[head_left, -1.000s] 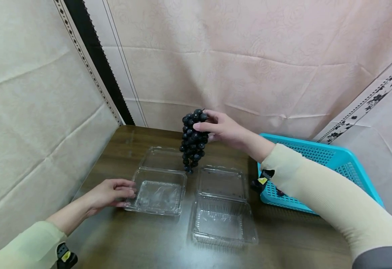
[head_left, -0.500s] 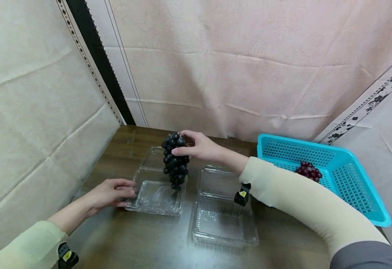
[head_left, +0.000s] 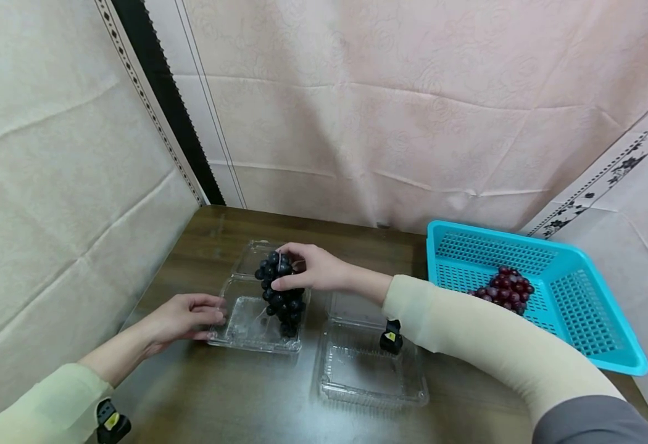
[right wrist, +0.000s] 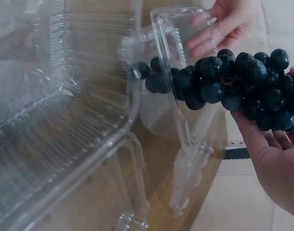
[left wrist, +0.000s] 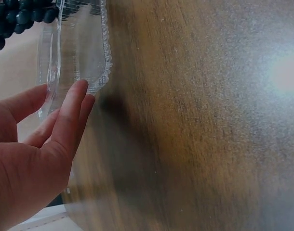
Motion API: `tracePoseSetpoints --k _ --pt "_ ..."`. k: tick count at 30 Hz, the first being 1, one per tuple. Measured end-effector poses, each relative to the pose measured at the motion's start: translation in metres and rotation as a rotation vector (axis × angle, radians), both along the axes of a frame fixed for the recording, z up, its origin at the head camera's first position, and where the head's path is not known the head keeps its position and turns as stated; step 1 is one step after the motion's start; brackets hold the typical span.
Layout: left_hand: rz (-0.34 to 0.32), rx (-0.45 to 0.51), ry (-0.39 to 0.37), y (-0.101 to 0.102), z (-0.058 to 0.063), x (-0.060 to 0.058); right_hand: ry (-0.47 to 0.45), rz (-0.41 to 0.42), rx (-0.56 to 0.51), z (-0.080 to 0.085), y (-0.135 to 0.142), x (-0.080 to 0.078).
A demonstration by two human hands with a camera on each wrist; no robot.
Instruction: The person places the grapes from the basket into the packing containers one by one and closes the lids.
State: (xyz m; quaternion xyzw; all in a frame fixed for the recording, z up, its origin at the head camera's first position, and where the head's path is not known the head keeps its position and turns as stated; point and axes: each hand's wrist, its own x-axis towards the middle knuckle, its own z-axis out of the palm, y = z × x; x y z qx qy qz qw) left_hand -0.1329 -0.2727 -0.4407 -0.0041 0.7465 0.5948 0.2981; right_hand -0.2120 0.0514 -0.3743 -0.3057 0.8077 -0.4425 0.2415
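A bunch of black grapes point(head_left: 282, 296) hangs from my right hand point(head_left: 315, 268), gripped near its upper end between thumb and fingers. Its lower tip is over the base of the left clear plastic clamshell box point(head_left: 240, 336), whose lid lies folded back behind it. In the right wrist view the bunch point(right wrist: 212, 91) reaches past the box's clear wall. At the box's left side my left hand point(head_left: 187, 317) holds the edge. The left wrist view shows the thumb point(left wrist: 29, 102) at the rim and the fingers point(left wrist: 70, 118) along the outside.
A second clear clamshell box point(head_left: 363, 370) lies opened out to the right, under my right forearm. Beyond that, a blue plastic basket point(head_left: 607, 333) contains dark red grapes point(head_left: 507, 290). Cloth curtains point(head_left: 385, 111) enclose the wooden table point(head_left: 235, 407) at the back and sides.
My right hand has carried the black grapes left and down to the left box. The red grapes in the basket have come into view. My left hand has stayed put.
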Motion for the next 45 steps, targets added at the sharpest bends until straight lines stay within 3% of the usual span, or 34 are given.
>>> tracePoseSetpoints --k 6,13,19,26,34,45 --pt "0.006 -0.007 -0.003 0.001 0.001 0.000 -0.020 0.019 0.027 -0.009 -0.009 0.007" --pt "0.013 -0.012 0.006 0.001 0.000 0.000 -0.097 -0.066 0.027 -0.023 -0.023 0.016" --pt "0.017 -0.014 0.010 0.003 0.001 0.001 -0.116 -0.106 0.041 -0.033 -0.032 0.019" --pt "0.017 -0.015 0.016 0.004 0.001 0.002 -0.199 -0.145 0.053 -0.044 -0.040 0.020" --pt "0.020 -0.015 0.014 0.004 0.001 0.000 -0.129 -0.119 0.166 -0.045 -0.052 0.014" --pt "0.029 -0.018 0.008 0.006 -0.001 0.000 -0.208 -0.076 0.217 -0.043 -0.065 0.011"
